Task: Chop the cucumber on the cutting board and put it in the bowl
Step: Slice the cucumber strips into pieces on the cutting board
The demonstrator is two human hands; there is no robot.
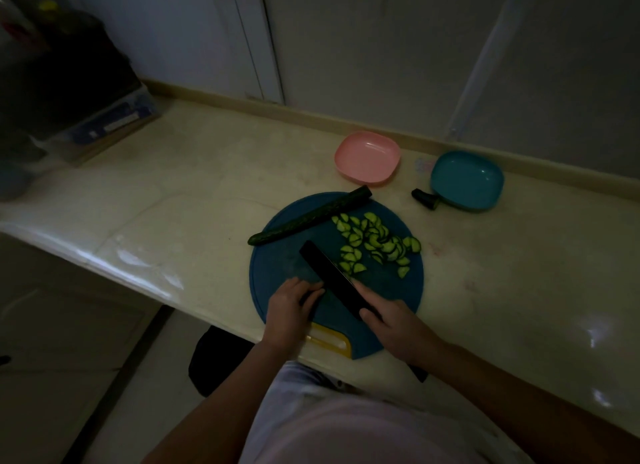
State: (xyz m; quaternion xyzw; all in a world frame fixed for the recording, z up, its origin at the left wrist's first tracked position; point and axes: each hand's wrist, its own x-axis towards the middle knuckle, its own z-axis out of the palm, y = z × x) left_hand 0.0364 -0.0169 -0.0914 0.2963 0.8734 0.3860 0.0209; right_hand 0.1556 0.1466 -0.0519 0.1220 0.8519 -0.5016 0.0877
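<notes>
A round blue cutting board [277, 266] with a yellow handle lies at the counter's front edge. A long cucumber half [311, 219] rests across its far left side. Several half-moon cucumber slices [375, 243] are spread on the right. My right hand [394, 328] grips a dark knife [329, 273], forefinger along the blade, which points away over the board. My left hand [291, 307] is just left of the blade, fingers curled down on a short dark cucumber piece [307, 303] that is mostly hidden. A pink bowl [367, 157] and a teal bowl [467, 179] stand behind the board.
A cut-off cucumber end [426, 198] lies on the beige counter [173, 193] beside the teal bowl. A clear plastic box [114, 124] with dark things on it fills the far left corner. The wall runs close behind the bowls. The light is dim.
</notes>
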